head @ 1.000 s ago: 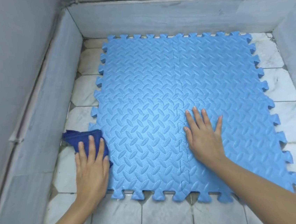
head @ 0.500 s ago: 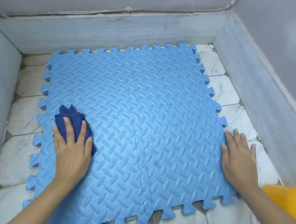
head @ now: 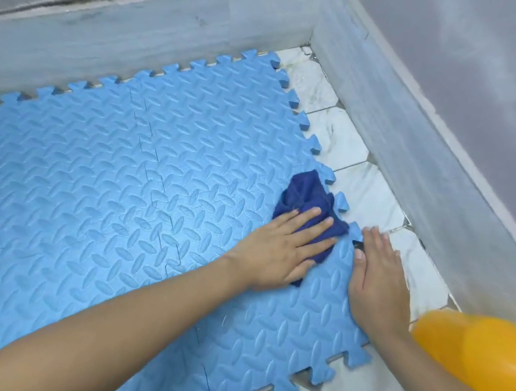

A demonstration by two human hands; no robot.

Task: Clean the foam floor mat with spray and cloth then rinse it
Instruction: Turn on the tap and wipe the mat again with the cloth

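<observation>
A light blue foam floor mat [head: 124, 181] of interlocking tiles with a raised leaf pattern lies flat on the tiled floor. Near its right edge sits a crumpled dark blue cloth [head: 307, 200]. My left hand [head: 279, 248] presses flat on the cloth's near part, fingers spread over it. Just to the right, my right hand [head: 376, 271] lies palm down on the mat's right edge, fingers together and holding nothing. No spray bottle is in sight.
White marble-look floor tiles [head: 368, 197] show along the mat's right and front. Grey skirting and walls [head: 427, 181] enclose the corner at the back and right. A blurred yellow-orange shape [head: 481, 359] sits at the lower right, close to my right forearm.
My left hand has swept the cloth from the mat's left side across to its right edge. The view has turned right. My right hand has stayed on the right edge.
</observation>
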